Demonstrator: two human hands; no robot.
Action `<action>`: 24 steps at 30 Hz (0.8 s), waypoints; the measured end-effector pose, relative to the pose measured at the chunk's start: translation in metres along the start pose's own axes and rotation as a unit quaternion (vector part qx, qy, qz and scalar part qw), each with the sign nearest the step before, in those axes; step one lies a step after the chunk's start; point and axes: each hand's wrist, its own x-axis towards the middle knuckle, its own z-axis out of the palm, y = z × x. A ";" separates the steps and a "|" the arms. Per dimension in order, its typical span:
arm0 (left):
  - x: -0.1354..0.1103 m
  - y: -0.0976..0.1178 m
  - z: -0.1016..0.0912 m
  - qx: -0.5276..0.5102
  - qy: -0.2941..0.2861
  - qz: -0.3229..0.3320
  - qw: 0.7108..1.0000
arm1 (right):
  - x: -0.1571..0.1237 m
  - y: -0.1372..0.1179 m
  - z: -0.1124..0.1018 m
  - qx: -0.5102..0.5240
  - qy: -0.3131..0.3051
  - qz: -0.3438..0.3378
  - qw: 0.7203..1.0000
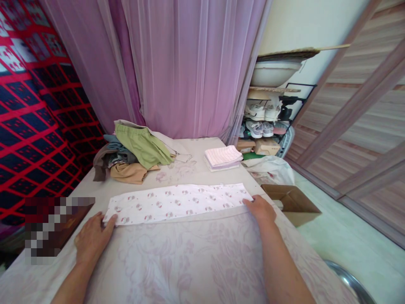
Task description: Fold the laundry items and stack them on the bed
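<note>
A long white printed garment (177, 203), folded into a strip like trouser legs, lies flat across the bed (190, 261). Small red-and-grey cartoon figures dot its cloth. At its near left corner, my left hand (95, 236) grips the edge between thumb and fingers. My right hand (261, 209) pinches the opposite end at the right corner, its fingertips partly hidden. Beyond the garment to the right sits a neat stack of folded pink and white clothes (223, 158). A loose heap at the far left holds green shorts (142, 143) and a tan garment (129, 172).
Purple curtains (186, 67) hang behind the bed. To the right are a shoe rack (262, 114), an open cardboard box (294, 200) and a metal basin (344, 274) on the floor. A red-and-black patterned cloth (38, 105) hangs at left.
</note>
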 end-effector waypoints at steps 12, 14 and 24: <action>-0.002 0.000 0.000 -0.020 0.011 0.002 1.000 | -0.011 -0.043 0.037 0.375 0.137 -0.040 0.916; -0.002 0.000 0.000 -0.025 0.010 0.001 1.000 | -0.028 -0.064 0.044 0.404 0.138 -0.088 0.900; -0.001 -0.004 0.004 -0.028 0.013 0.013 0.999 | -0.098 -0.124 0.062 0.151 0.156 -0.308 0.926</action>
